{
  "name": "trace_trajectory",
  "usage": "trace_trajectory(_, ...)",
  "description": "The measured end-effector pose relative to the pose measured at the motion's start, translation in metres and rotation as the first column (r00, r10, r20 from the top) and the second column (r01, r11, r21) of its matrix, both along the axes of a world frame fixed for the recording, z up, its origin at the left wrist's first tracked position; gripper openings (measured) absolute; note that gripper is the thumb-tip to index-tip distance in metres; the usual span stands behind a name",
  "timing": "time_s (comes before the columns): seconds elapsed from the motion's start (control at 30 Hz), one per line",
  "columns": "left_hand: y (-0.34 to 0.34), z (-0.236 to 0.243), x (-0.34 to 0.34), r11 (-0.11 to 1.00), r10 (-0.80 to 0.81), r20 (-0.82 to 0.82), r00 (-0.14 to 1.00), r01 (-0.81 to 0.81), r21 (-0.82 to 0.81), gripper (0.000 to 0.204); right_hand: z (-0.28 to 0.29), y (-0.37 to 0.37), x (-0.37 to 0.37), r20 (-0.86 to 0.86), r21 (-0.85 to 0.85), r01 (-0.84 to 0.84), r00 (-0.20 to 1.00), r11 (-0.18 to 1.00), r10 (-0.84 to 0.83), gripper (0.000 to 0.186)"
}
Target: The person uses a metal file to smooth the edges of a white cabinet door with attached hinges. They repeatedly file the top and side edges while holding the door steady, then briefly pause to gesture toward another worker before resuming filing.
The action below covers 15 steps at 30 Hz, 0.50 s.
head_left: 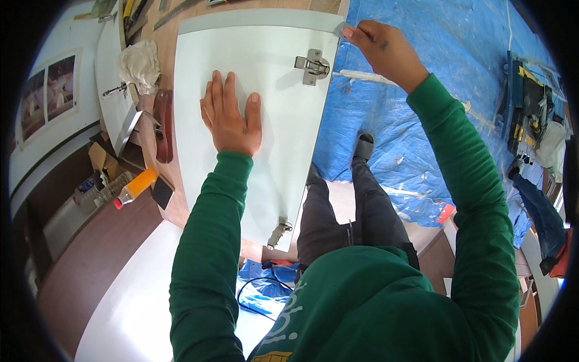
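A white cabinet door [271, 133] lies flat on a wooden bench in front of me. My left hand [232, 117] rests flat on its face, fingers stretched out and holding nothing. At the door's far right corner, my right hand [383, 51] is closed in a pinch. A grey-green band [259, 21] runs along the far edge up to those fingertips; whatever is between them is too small to make out. One metal hinge [312, 67] is set in the door near the far right corner. Another hinge [280, 233] sits near its close end, beside my leg.
Left of the door lie a dark red hand tool [163, 125], a crumpled white cloth [140, 66], a dark phone-like slab [162, 192] and an orange drink bottle [136, 187]. Blue sheeting [398, 139] covers the floor at right. Farther right are a tool case [523, 120] and another person's leg [540, 208].
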<state>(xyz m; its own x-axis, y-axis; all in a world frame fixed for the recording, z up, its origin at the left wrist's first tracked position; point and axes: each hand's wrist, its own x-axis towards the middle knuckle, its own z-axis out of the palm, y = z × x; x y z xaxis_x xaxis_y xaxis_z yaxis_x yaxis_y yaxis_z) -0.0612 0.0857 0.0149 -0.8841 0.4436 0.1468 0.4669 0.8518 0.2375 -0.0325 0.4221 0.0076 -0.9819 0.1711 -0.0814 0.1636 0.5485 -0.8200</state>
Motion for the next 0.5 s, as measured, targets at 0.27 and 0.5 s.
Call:
trace_trajectory(0.27,0.0002,0.0002,0.0008,1.000,0.013,0.016,1.000,-0.013,0.003,0.063,0.0006,-0.0059,-0.0002,-0.019,0.032,-0.048,0.999,0.998,0.049,0.055)
trace_trajectory(0.5,0.0012,-0.0001,-0.0005,1.000,0.012,-0.001,1.000,-0.012,-0.012,0.063,0.0024,-0.0089,0.0023,-0.125,0.148,-0.088,0.986,0.985,0.106,0.048)
